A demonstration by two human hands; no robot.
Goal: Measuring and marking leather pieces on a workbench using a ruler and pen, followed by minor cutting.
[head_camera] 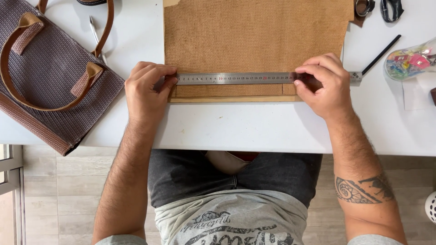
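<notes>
— Where's the metal ruler?
— Flat across the near end of the brown woven sheet, long way running side to side, close to the table edge.
— And the hands?
— Left hand on the ruler's left end, fingers together, pressing down. Right hand on its right end, fingers pinched on it. Equally near.
— Beyond the ruler?
— Left: woven bag. Right: jar of coloured clips.
</notes>
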